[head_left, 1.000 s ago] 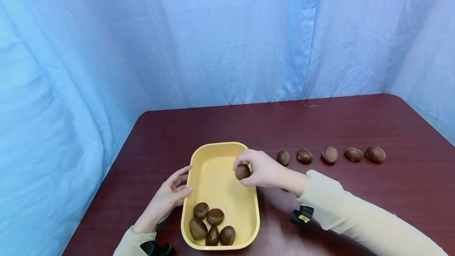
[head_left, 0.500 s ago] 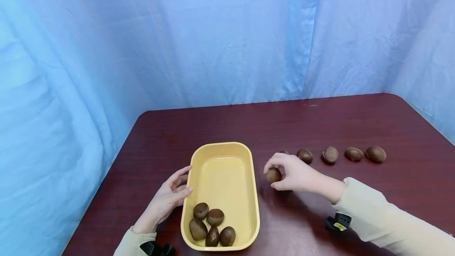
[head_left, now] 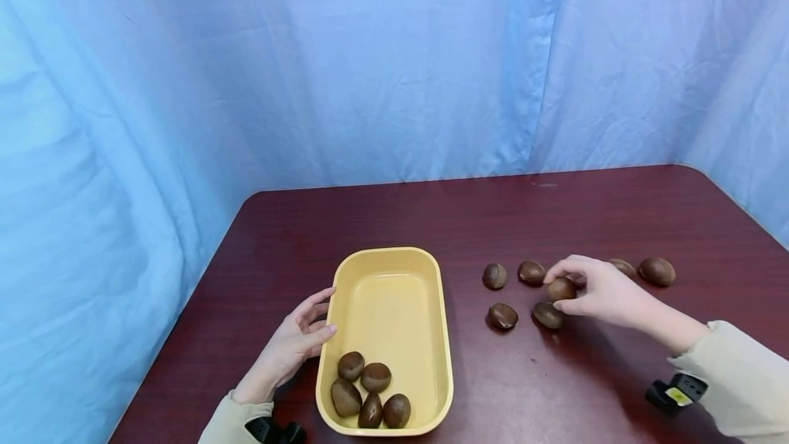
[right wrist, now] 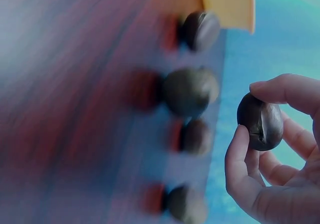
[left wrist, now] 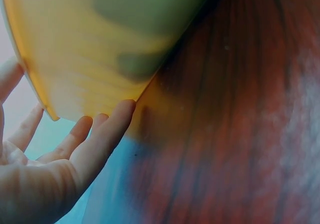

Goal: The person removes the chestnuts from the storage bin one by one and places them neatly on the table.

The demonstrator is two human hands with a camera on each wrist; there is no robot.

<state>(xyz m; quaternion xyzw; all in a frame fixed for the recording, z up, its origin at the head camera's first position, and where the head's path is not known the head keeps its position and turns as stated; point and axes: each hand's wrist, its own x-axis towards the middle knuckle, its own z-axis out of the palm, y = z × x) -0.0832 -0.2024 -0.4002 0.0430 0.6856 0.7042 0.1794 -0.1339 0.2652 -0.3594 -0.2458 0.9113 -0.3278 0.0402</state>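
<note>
Here's the right hand (head_left: 598, 290), thumb and fingertips snug on the held nut (head_left: 561, 289), parted just as wide as the nut itself and no wider. The right wrist view gives us a dark, glossy, seamed shell, nearly round, so its long axis is hard to call. Now the key relation: this nut is well to the right of the tray (head_left: 394, 314), with the fingers pointing back tray-ward. Whether it clears the table (head_left: 345, 218), I can't tell. Tight below it, on the tray side of the thumb, there's a loose nut (head_left: 547, 315); touching or not isn't plain. Closer to the tray sits another nut (head_left: 503, 316), and behind that pair a row of nuts (head_left: 494, 276) runs rightward from the tray, partly hidden behind the hand. Across to the tray: its long axis runs away from the person, and five nuts (head_left: 370, 411) huddle inside at its near end. And on the tray's left, the left hand (head_left: 290, 344) is the nearer of the two, fingers loosely extended and spread, thumb at the rim, touching the wall, grasping no nut. Beyond the tray and table, a blue curtain (head_left: 401, 74).
</note>
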